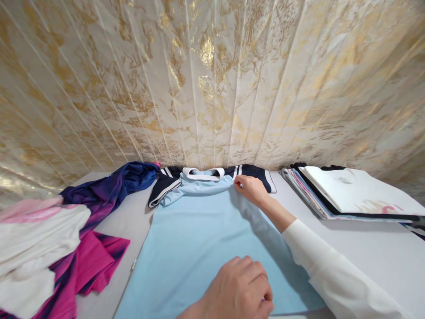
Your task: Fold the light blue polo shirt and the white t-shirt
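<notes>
A light blue shirt (186,239) with a white collar and dark navy striped sleeves lies flat on the grey table (365,248), collar toward the wall. My right hand (251,188) reaches to the shirt's right shoulder near the collar, fingers pinched on the fabric edge. Near the bottom of the view, my left hand (237,290) rests curled on the lower part of the shirt, gripping the fabric.
A heap of loose clothes, pink, white and dark blue (49,239), lies at the left. A stack of folded shirts (352,195) sits at the right, white one on top. A gold-and-white panelled wall (212,79) rises right behind the table.
</notes>
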### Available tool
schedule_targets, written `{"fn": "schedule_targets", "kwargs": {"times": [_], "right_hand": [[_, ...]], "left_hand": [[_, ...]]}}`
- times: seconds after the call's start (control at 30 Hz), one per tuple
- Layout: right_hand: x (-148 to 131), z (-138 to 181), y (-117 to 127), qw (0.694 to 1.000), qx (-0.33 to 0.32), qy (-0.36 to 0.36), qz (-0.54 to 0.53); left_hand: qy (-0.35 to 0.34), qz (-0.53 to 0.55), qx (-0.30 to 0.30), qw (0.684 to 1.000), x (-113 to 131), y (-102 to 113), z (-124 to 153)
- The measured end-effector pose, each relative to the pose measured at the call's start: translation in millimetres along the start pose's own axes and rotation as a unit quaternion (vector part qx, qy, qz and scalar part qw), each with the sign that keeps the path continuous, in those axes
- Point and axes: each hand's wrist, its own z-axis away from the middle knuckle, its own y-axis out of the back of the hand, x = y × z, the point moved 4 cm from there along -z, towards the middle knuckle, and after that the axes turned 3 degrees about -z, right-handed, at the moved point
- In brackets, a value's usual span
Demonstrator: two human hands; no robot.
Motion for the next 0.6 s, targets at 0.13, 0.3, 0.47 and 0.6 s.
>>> {"fn": "schedule_targets", "kwargs": {"times": [0.13,0.3,0.47,0.6], "right_hand": [[5,0,-12,1.0,0.002,-0.027,-0.01],[4,8,-29,0.999,0.017,-0.041,-0.015],[4,13,-36,0.998,0.038,-0.042,-0.02],[5,15,-34,0.998,0.051,-0.037,-0.023]], "left_hand": [[-0.01,-0.006,0.015,1.0,-4,-2,3],[-0.011,-0.026,0.006,1.0,-3,-6,4],[-0.001,-0.06,-0.01,0.998,2,1,0],[-0.052,-0.055,-0.002,0.997,9,4,-4]]}}
